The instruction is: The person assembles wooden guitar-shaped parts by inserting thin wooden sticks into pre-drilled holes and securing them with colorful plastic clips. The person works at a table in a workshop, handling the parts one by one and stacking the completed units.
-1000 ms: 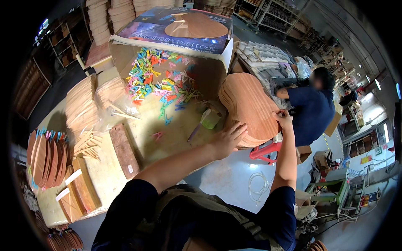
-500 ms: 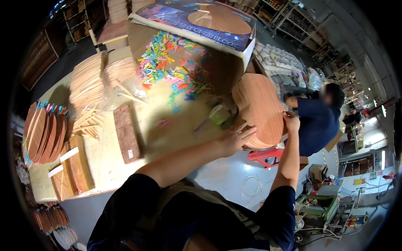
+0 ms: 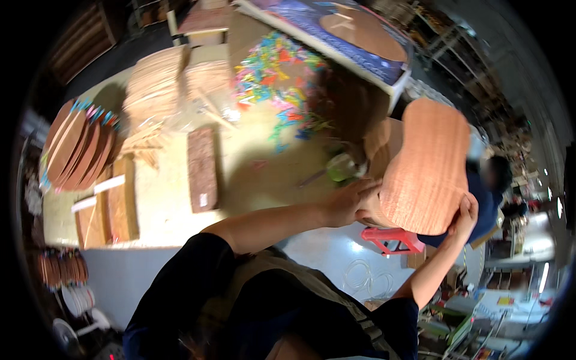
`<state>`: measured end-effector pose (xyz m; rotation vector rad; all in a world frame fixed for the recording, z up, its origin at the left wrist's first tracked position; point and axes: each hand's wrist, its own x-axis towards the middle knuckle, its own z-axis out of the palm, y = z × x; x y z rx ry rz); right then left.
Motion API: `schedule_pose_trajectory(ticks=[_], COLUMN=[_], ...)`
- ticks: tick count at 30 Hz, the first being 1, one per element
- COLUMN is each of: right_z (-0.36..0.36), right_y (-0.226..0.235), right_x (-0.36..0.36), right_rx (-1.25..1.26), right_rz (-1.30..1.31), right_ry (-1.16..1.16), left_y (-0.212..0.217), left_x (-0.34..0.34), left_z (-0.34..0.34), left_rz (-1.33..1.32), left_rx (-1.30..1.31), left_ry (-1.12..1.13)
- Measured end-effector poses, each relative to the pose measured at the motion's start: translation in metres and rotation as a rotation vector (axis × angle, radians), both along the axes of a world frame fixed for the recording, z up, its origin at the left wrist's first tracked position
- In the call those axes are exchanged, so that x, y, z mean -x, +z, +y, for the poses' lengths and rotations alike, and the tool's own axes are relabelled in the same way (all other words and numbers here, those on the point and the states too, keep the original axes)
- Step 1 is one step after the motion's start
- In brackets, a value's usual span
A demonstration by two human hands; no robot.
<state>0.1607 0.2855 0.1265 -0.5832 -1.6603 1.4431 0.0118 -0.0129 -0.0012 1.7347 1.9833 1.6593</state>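
Nearest the camera, both forearms reach out from the dark sleeves toward a guitar-shaped wooden panel (image 3: 427,171) held up on edge past the counter's near corner. The right hand (image 3: 464,217) cups the panel's lower rim, fingers curled shut on the edge from behind. The left hand (image 3: 347,202) presses at the panel's left rim with fingers bent around it; this grip looks shallower (the thumb side is hidden, so I cannot tell how much of the edge it has).

The panel is clear of the counter (image 3: 258,180), tilted, with open floor and a red stool (image 3: 393,239) below it. In my judgement that is the main risk: a thin, broad sheet carried only by two edge holds could pivot or slip, and it would drop onto the stool or the floor and chip a rim.

Just beyond the left hand, a green roll of tape (image 3: 342,166) sits near the counter's edge; a swing of the panel could knock it off. Farther in lies a dark sanding block (image 3: 202,168), then a heap of coloured clips (image 3: 282,84) under a propped box lid (image 3: 336,36) (its support looks slight), which the panel's upper end could nudge.

Behind the panel a person in blue (image 3: 489,192) works close by, and a sudden turn could clip them.
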Motion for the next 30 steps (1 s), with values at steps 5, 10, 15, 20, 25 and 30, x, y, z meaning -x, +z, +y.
schedule_pose_trajectory(ticks=[5, 10, 15, 20, 25, 30], right_z=[-0.144, -0.288, -0.330, -0.341, -0.353, -0.344], right_y=[-0.063, -0.165, -0.241, -0.258, -0.253, -0.275], right_x=[0.048, 0.117, 0.198, 0.234, 0.238, 0.246], right_rx=[0.102, 0.238, -0.937, -1.252, -1.074, -0.937], right_rz=[0.098, -0.169, -0.298, -0.305, -0.263, -0.482], right_ry=[0.038, 0.591, 0.513, 0.759, 0.929, 1.022], left_y=[0.000, -0.016, -0.094, -0.108, -0.114, -0.104], left_x=[0.007, 0.011, 0.012, 0.025, 0.028, 0.076], left_z=[-0.093, -0.267, -0.378, -0.387, -0.404, -0.506], left_rz=[-0.957, -1.311, -1.248, -1.390, -1.038, -0.743], left_rx=[-0.283, -0.401, -0.285, -0.331, -0.213, -0.697], left_ry=[0.245, 0.574, 0.794, 0.890, 1.169, 1.781])
